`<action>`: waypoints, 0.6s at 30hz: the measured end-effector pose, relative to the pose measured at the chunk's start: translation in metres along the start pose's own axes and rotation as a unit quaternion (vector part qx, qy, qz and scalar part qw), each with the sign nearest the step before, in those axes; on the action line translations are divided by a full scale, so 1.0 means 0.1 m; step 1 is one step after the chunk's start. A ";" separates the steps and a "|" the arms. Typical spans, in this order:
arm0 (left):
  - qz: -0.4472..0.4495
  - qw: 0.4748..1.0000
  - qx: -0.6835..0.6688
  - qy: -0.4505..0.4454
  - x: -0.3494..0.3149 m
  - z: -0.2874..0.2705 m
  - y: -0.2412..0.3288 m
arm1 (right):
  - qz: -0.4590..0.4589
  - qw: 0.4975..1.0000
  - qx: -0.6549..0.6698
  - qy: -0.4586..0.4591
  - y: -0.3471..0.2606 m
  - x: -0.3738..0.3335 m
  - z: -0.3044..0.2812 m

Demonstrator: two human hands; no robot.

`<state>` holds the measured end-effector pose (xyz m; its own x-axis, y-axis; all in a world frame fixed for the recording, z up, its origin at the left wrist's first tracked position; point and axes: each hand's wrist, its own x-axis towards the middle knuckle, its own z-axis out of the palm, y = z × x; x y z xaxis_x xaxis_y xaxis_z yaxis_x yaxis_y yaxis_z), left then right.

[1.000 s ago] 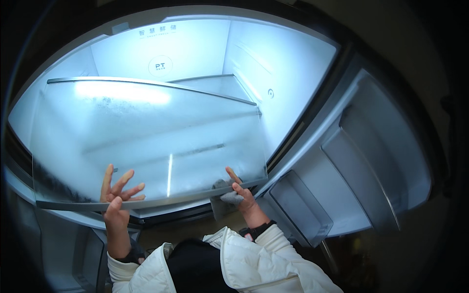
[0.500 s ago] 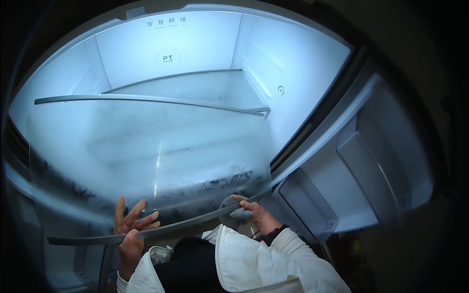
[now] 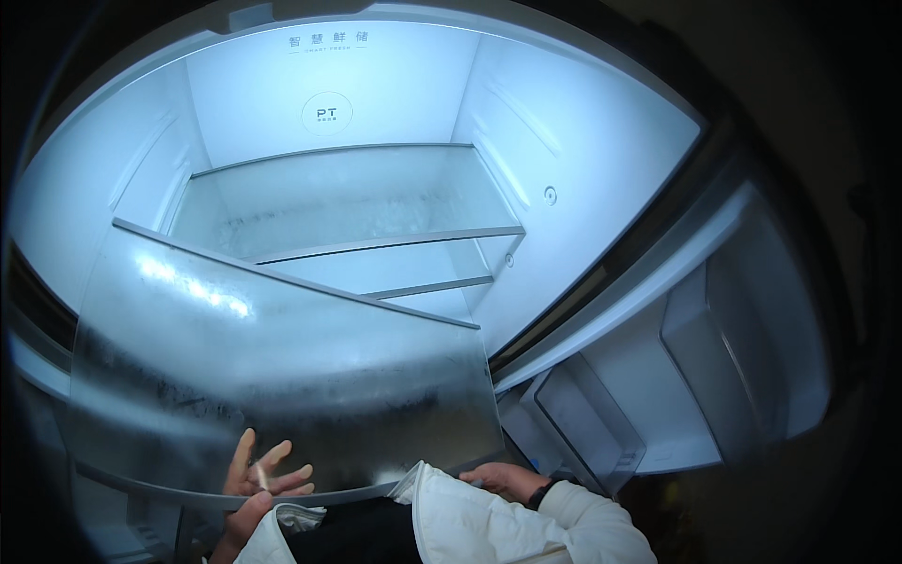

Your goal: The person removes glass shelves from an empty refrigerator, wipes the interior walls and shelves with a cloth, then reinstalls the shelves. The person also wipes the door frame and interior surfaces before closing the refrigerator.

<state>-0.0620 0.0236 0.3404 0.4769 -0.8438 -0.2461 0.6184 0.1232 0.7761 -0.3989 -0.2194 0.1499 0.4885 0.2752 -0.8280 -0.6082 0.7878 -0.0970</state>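
A frosted glass refrigerator shelf (image 3: 282, 357) with grey trim on its long edges slants outside the fridge opening, dark smeary wet patches across its near half. My left hand (image 3: 254, 493) holds its near trim: the thumb lies over the edge, and the spread fingers show through the glass from beneath. At the near right corner my right hand (image 3: 512, 481) is closed on the trim, partly covered by my white jacket. The grey cloth seen earlier in that hand is hidden now.
Inside the lit fridge (image 3: 254, 94), another glass shelf (image 3: 348, 197) sits in place, with a further trim edge below it. To the right the open door (image 3: 648, 404) carries clear bins (image 3: 587, 409). The fridge's side wall (image 3: 564, 141) has moulded ledges.
The glass shelf has come toward me and down, its far edge tilting lower on the right. Both hands moved nearer with it, uncovering the shelf inside. The grey cloth is no longer visible.
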 end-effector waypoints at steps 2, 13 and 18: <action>-0.007 0.999 -0.011 0.035 0.01 -0.01 -0.02 | -0.037 0.992 -0.124 -0.006 -0.04 -0.19 -0.15; -0.015 0.998 -0.057 0.008 0.01 -0.08 -0.04 | -0.153 0.765 -0.623 0.061 -0.97 -1.92 1.00; -0.041 0.998 -0.054 -0.012 -0.03 -0.17 -0.06 | -0.604 0.464 -0.503 0.407 -2.09 -2.00 1.71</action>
<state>-0.0564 0.0337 0.3269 0.4076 -0.8652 -0.2922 0.7198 0.1075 0.6858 -0.2626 -0.3446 0.4308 0.7043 -0.6552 0.2732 -0.3820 -0.6742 -0.6321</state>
